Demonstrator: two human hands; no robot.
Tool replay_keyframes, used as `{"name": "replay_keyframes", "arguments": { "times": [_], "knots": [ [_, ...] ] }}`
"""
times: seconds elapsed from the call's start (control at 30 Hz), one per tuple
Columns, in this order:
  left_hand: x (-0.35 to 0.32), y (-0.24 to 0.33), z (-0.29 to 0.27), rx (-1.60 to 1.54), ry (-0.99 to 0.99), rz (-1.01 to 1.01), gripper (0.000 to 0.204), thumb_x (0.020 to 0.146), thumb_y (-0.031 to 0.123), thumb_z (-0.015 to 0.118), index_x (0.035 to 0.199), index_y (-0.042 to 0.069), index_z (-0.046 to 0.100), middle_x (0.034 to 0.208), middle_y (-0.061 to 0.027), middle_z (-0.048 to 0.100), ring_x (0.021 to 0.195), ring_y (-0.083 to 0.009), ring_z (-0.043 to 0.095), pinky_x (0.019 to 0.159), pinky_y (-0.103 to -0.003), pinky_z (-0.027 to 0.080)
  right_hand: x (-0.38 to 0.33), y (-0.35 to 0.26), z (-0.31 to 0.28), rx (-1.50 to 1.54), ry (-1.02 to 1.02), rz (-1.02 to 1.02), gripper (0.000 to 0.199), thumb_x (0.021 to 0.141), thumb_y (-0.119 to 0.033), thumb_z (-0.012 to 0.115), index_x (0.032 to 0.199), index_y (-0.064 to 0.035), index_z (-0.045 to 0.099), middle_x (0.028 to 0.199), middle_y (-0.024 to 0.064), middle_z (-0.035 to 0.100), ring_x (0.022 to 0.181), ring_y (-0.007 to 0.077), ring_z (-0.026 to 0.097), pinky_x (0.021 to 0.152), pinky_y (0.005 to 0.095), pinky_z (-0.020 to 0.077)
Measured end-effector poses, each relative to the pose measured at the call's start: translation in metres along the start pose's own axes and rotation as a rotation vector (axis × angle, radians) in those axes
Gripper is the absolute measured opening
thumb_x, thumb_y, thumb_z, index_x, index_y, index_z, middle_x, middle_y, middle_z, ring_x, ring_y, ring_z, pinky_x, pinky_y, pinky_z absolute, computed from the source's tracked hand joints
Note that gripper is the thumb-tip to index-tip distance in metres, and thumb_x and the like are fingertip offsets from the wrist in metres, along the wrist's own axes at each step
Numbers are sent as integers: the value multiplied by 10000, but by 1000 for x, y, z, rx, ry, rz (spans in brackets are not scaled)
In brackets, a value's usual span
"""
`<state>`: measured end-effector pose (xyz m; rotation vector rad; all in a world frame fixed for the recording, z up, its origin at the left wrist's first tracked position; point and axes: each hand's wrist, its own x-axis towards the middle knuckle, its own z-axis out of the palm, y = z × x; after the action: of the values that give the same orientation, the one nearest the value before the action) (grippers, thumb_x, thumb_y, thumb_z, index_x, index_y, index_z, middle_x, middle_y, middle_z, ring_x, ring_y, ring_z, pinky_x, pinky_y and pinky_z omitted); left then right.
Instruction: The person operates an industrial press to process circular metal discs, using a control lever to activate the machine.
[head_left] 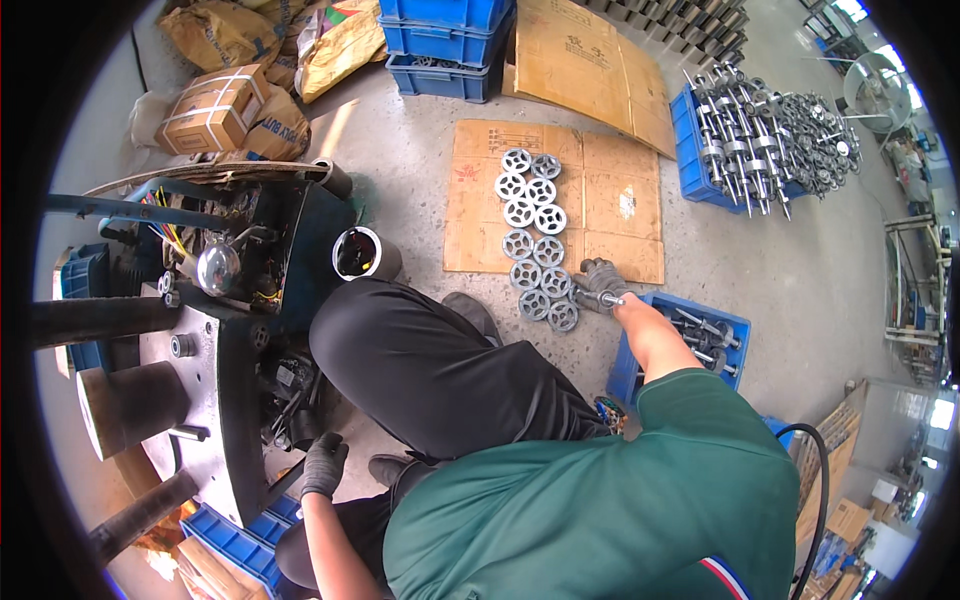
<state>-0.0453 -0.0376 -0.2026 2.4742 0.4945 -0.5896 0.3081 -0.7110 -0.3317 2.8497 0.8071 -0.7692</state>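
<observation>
Your right hand (597, 284) is clasped on a metal part (610, 299) beside spoked wheels (548, 251); your left hand (325, 465), I cannot tell.

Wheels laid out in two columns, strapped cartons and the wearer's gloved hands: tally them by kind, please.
Spoked wheels in the columns: 12
Strapped carton: 1
Gloved left hand and gloved right hand: 2
Total: 15

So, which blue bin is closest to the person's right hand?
The blue bin beneath the right forearm, holding metal shafts; the heaped bin and others lie farther from the right hand.
</observation>
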Motion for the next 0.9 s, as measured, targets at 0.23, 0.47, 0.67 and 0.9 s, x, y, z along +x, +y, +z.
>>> {"name": "replay_keyframes", "arguments": {
  "times": [0.23, 0.47, 0.67, 0.9],
  "knots": [
    [3, -9, 4, -25, -8, -10, 276, 891, 176, 748, 1115, 17, 723, 1070, -233, 721, 986, -420, 706, 882, -473, 563, 13, -12, -11, 118, -71, -85, 448, 890, -391, 669, 1262, -143, 707, 1327, 232, 597, 1161, 411, 631, 990, 493, 534],
    [-5, 13, -8, 48, -1, -5, 287, 895, 184, 746, 1127, 18, 724, 1082, -231, 722, 1010, -420, 703, 896, -473, 562, 39, -35, -13, 74, -190, -142, 399, 833, -273, 708, 1205, -129, 718, 1237, 242, 663, 1121, 401, 687, 937, 497, 573],
    [-6, 27, -11, 49, -14, -48, 298, 896, 211, 737, 1122, 18, 724, 1069, -238, 717, 997, -423, 701, 891, -479, 562, 56, -22, -26, 261, -398, -36, 473, 874, -293, 626, 1302, -104, 699, 1205, 228, 738, 1141, 369, 716, 973, 462, 564],
    [-4, 34, -15, -17, 4, -36, 314, 898, 209, 734, 1150, 21, 720, 1078, -242, 718, 1004, -421, 706, 892, -486, 565, 28, -3, 27, 851, -209, 415, 451, 885, -404, 632, 1073, -20, 775, 1111, 227, 762, 962, 365, 752, 840, 440, 578]
  ]
}}
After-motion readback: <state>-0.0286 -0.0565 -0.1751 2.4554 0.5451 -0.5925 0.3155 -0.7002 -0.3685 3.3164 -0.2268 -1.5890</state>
